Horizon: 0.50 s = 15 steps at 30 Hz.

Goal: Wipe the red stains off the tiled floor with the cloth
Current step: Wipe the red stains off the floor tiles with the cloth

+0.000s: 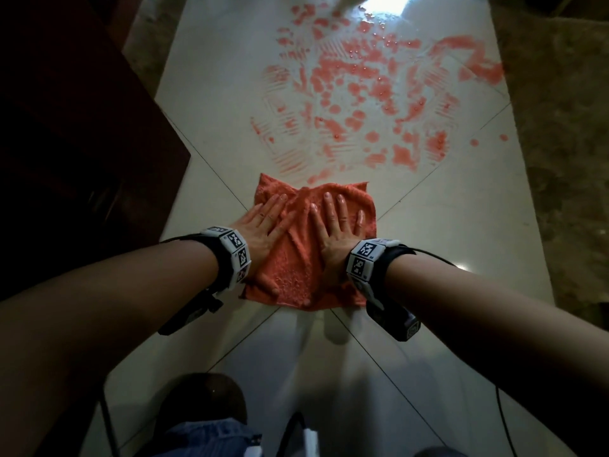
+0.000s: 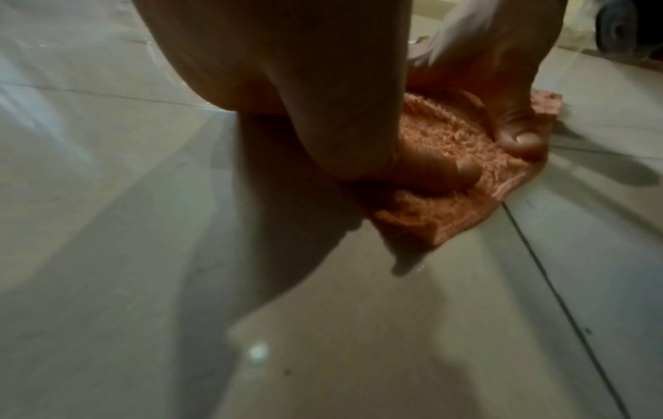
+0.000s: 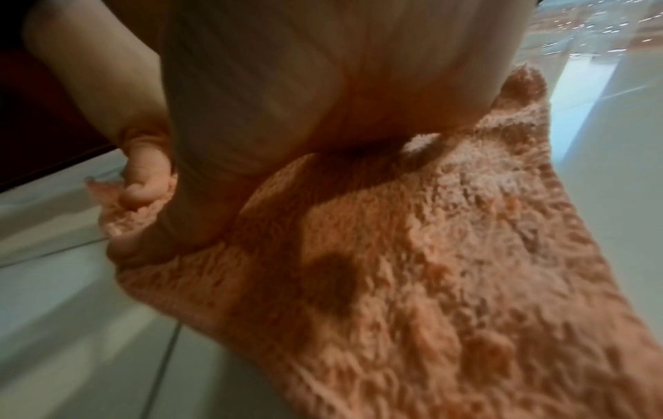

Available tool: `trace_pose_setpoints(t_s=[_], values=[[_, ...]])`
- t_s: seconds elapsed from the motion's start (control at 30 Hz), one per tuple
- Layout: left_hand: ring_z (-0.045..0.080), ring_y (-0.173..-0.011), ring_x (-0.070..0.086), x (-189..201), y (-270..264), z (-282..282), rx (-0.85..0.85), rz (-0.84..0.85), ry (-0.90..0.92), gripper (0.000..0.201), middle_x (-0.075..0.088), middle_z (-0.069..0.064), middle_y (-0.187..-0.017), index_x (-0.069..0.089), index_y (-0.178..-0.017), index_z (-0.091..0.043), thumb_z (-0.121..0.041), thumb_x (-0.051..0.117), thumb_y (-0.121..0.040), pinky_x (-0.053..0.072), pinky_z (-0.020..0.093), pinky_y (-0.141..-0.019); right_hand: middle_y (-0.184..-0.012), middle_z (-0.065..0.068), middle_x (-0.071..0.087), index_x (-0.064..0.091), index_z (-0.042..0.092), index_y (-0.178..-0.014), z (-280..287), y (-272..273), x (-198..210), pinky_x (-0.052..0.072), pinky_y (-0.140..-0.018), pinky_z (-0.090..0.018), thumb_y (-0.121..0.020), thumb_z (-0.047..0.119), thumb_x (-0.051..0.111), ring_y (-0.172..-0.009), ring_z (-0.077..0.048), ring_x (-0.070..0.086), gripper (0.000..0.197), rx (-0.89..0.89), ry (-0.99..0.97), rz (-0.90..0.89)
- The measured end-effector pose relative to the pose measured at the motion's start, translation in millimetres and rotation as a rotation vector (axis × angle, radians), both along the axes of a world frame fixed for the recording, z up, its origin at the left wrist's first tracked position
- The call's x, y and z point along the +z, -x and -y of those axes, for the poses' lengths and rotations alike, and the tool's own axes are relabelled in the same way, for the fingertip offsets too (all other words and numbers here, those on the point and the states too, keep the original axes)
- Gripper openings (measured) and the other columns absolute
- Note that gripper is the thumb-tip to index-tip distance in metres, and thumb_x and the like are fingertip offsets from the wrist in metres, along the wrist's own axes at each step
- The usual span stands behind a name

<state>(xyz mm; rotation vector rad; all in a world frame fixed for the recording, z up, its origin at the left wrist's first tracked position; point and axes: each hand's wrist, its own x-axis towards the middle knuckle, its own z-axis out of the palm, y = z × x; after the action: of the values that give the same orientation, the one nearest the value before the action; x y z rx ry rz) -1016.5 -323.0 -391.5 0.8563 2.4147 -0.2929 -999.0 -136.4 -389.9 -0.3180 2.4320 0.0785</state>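
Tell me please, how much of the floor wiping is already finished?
Done: little that shows; the tiles near the person look clean. In hand: the left hand and right hand press flat on the cloth, just short of the mess. Left: nearly all; the red stains cover the floor beyond the cloth.

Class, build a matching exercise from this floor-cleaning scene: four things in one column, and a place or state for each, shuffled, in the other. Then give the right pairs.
Things
1. cloth
2. red stains
3. left hand
4. dark wooden furniture

Places or states
A. smeared over the tiles beyond the cloth
B. pressed flat on the cloth's left part
C. spread on the floor under both hands
D. standing at the left edge of the floor

Pairs: 1-C, 2-A, 3-B, 4-D
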Motion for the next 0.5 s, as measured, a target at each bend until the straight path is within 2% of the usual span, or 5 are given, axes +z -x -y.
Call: trace_pose_setpoints(t_s=[0.1,0.2,0.3,0.37,0.5], values=[[0.032,-0.141,-0.028,3.8,2.7,24.8,0.051,0.001,0.015,0.144,-0.037,0.016,-0.148,-0.038,-0.136,-0.012,-0.088,0.052,-0.053,-0.005,0.045,-0.120,-0.150,-0.015,-0.040,-0.031,0.019,-0.146,21.0,-0.4,-4.7,-0.008,-0.111,-0.065,-0.061,0.057,0.079,-0.137,-0.036,-0.036,0.144,-0.026,0.041,-0.023],[0.034,-0.142,-0.026,7.5,8.8,48.2,0.094,-0.004,0.039,0.147,-0.032,0.020,-0.151,-0.030,-0.144,-0.011,-0.088,0.054,-0.051,-0.005,0.045,-0.120,-0.151,-0.013,-0.038,-0.030,0.021,-0.146,42.7,2.0,-8.2,-0.014,-0.109,-0.065,-0.055,0.066,0.078,-0.138,-0.035,-0.036,0.148,-0.047,0.076,-0.042],[0.035,-0.141,-0.026,8.9,13.5,61.1,0.164,0.013,0.088,0.148,-0.031,0.022,-0.151,-0.027,-0.145,-0.011,-0.087,0.057,-0.050,-0.007,0.044,-0.119,-0.151,-0.014,-0.037,-0.027,0.019,-0.148,63.5,7.0,-5.0,-0.019,-0.105,-0.063,-0.056,0.074,0.072,-0.137,-0.037,-0.036,0.146,-0.070,0.128,-0.035],[0.035,-0.141,-0.027,9.0,17.6,64.7,0.210,0.005,0.121,0.149,-0.031,0.023,-0.150,-0.027,-0.145,-0.010,-0.086,0.058,-0.051,-0.009,0.044,-0.119,-0.150,-0.015,-0.039,-0.026,0.017,-0.149,74.9,12.2,-4.2,-0.021,-0.103,-0.061,-0.051,0.080,0.069,-0.136,-0.037,-0.038,0.150,-0.068,0.146,-0.026],[0.037,-0.138,-0.031,10.8,28.9,67.4,0.257,0.002,0.230,0.148,-0.036,0.024,-0.147,-0.033,-0.142,-0.007,-0.088,0.055,-0.053,-0.016,0.046,-0.116,-0.149,-0.013,-0.041,-0.026,0.019,-0.149,87.1,24.2,-7.4,-0.014,-0.108,-0.068,-0.042,0.086,0.068,-0.135,-0.036,-0.040,0.157,-0.062,0.164,-0.027]])
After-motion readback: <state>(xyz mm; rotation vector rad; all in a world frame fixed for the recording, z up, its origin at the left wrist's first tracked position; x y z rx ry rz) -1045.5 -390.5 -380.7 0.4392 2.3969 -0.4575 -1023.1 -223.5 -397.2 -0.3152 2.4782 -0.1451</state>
